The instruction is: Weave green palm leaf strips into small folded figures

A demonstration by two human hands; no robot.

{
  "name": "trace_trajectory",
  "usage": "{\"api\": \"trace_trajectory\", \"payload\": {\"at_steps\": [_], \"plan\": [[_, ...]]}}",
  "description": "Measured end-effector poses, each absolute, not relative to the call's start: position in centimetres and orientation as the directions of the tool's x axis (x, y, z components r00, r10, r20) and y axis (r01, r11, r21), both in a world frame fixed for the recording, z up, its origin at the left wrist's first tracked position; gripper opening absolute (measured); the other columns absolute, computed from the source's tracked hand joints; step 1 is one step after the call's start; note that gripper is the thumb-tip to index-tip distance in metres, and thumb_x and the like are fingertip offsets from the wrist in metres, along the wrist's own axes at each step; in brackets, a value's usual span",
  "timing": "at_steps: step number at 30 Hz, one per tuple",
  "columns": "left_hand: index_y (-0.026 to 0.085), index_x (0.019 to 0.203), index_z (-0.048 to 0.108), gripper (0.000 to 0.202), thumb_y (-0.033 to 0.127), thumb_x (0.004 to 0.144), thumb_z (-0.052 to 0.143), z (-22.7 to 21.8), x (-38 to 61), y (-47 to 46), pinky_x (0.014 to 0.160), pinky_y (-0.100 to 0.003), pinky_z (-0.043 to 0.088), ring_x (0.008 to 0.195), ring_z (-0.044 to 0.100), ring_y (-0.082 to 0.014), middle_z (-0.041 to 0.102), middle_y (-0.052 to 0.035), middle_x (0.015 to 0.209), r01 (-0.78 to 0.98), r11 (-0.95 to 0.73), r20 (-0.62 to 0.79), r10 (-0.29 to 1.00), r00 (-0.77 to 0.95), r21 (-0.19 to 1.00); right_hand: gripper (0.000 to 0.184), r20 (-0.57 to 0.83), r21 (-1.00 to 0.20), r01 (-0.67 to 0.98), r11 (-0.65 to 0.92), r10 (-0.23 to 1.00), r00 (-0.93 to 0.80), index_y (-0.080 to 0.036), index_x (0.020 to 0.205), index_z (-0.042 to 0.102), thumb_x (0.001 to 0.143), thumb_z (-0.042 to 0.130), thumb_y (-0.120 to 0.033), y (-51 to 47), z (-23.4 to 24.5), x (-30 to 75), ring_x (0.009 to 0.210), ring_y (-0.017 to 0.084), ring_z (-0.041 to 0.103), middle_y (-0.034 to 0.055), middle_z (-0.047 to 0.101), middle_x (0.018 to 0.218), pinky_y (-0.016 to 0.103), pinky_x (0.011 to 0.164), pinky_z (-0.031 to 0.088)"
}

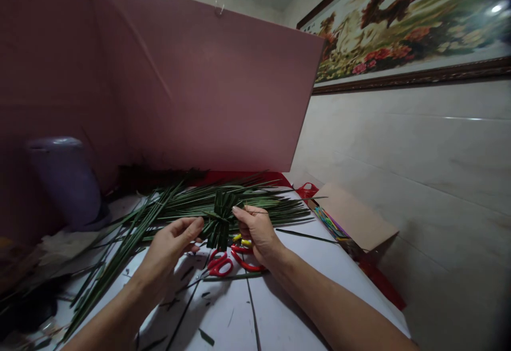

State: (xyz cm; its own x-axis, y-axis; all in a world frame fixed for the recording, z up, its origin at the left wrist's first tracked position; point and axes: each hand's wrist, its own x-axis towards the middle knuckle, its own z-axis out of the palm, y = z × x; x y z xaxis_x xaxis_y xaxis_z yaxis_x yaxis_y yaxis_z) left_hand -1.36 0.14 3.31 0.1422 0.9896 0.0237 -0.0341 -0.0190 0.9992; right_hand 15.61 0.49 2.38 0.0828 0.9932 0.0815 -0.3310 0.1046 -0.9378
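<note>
A small woven piece of green leaf strips [219, 219] is held up over a white table [279, 308]. My left hand [172, 247] pinches its lower left edge with curled fingers. My right hand [257, 232] grips its right side, thumb on top, fingers closed around a strip. Under the hands lie red-handled scissors [220, 266] and a second red-handled pair [243, 258], with a yellow-tipped item beside them.
A heap of long green leaf strips [159, 210] spreads across the table's back and left. A pink board [191, 85] stands behind. A purple container [66, 181] sits at left; an open cardboard box [355, 220] at right by the tiled wall.
</note>
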Motion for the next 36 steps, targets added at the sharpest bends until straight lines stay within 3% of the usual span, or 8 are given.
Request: {"api": "trace_trajectory", "payload": {"at_steps": [5, 10, 14, 21, 25, 30, 33, 36], "plan": [[0.014, 0.078, 0.067, 0.018, 0.031, 0.070, 0.067, 3.3, -0.8, -0.3, 0.063, -0.025, 0.045, 0.068, 0.057, -0.0145, 0.065, -0.0026, 0.072, -0.217, 0.154, -0.074, 0.938, 0.338, 0.964, 0.040, 0.093, -0.956, -0.280, 0.089, 0.996, -0.001, -0.020, 0.054, 0.033, 0.067, 0.066, -0.037, -0.2, 2.2, 14.8, 0.039, 0.004, 0.011, -0.0112, 0.022, 0.043, 0.021, 0.036, 0.008], [0.012, 0.066, 0.068, 0.009, 0.017, 0.060, 0.073, 3.2, -1.5, 0.6, 0.049, -0.016, 0.043, 0.057, 0.057, -0.0090, 0.066, -0.0006, 0.064, -0.351, 0.123, -0.119, 0.992, 0.032, 0.928, 0.028, 0.153, -0.973, 0.158, 0.167, 0.984, -0.093, -0.018, 0.071, 0.047, 0.081, 0.050, -0.044, 0.5, 1.4, 15.3, 0.041, 0.006, 0.021, -0.0086, 0.031, 0.051, 0.020, 0.039, 0.020], [0.015, 0.062, 0.068, 0.007, 0.015, 0.057, 0.072, 3.4, -2.0, 1.3, 0.044, -0.013, 0.040, 0.056, 0.057, -0.0069, 0.067, 0.0027, 0.063, -0.415, 0.049, -0.104, 0.988, -0.112, 0.908, 0.017, 0.288, -0.862, 0.422, 0.280, 0.956, -0.045, -0.018, 0.073, 0.052, 0.085, 0.042, -0.026, 0.6, 1.0, 15.9, 0.055, 0.010, 0.042, -0.0026, 0.049, 0.060, 0.022, 0.053, 0.031], [0.016, 0.059, 0.067, 0.011, 0.021, 0.054, 0.076, 3.5, -2.1, 0.9, 0.047, -0.018, 0.043, 0.052, 0.055, -0.0090, 0.062, 0.0042, 0.054, -0.414, 0.056, -0.086, 0.995, -0.056, 0.909, 0.018, 0.419, -0.569, 0.642, 0.515, 0.852, -0.313, -0.020, 0.069, 0.062, 0.082, 0.051, -0.023, -0.3, 1.7, 15.9, 0.068, 0.015, 0.050, 0.0013, 0.062, 0.069, 0.027, 0.065, 0.033], [0.013, 0.065, 0.068, 0.014, 0.023, 0.057, 0.076, 3.5, -1.8, 0.5, 0.050, -0.017, 0.043, 0.057, 0.056, -0.0094, 0.065, 0.0008, 0.062, -0.367, 0.067, -0.065, 0.998, 0.018, 0.928, 0.021, 0.486, -0.639, 0.560, 0.528, 0.841, -0.239, -0.018, 0.072, 0.064, 0.085, 0.050, -0.028, 0.1, 1.5, 15.7, 0.079, 0.017, 0.051, 0.0041, 0.063, 0.079, 0.030, 0.076, 0.035], [0.014, 0.076, 0.068, 0.018, 0.028, 0.066, 0.070, 3.4, -1.0, -0.2, 0.051, -0.021, 0.045, 0.057, 0.056, -0.0113, 0.067, -0.0014, 0.067, -0.264, 0.085, -0.043, 0.986, 0.161, 0.961, 0.020, 0.329, -0.941, 0.036, 0.338, 0.931, -0.156, -0.017, 0.084, 0.062, 0.075, 0.063, -0.035, 0.5, 0.9, 15.0, 0.071, 0.014, 0.053, 0.0016, 0.061, 0.078, 0.026, 0.067, 0.042], [0.014, 0.076, 0.067, 0.017, 0.029, 0.068, 0.068, 3.1, -0.8, -0.4, 0.049, -0.022, 0.045, 0.055, 0.055, -0.0114, 0.066, -0.0011, 0.067, -0.253, 0.099, -0.045, 0.977, 0.209, 0.963, 0.019, 0.294, -0.946, -0.184, 0.265, 0.944, -0.152, -0.016, 0.080, 0.063, 0.070, 0.067, -0.031, 0.5, 0.8, 14.7, 0.069, 0.013, 0.054, 0.0004, 0.061, 0.074, 0.026, 0.068, 0.043], [0.015, 0.072, 0.066, 0.016, 0.031, 0.069, 0.068, 3.0, -0.9, -0.4, 0.049, -0.021, 0.045, 0.053, 0.054, -0.0101, 0.065, -0.0001, 0.065, -0.243, 0.133, -0.079, 0.972, 0.222, 0.961, 0.016, 0.268, -0.943, -0.245, 0.226, 0.951, -0.155, -0.015, 0.075, 0.066, 0.068, 0.068, -0.029, 0.4, 0.9, 14.6, 0.068, 0.014, 0.055, 0.0003, 0.061, 0.070, 0.027, 0.070, 0.044]]}}
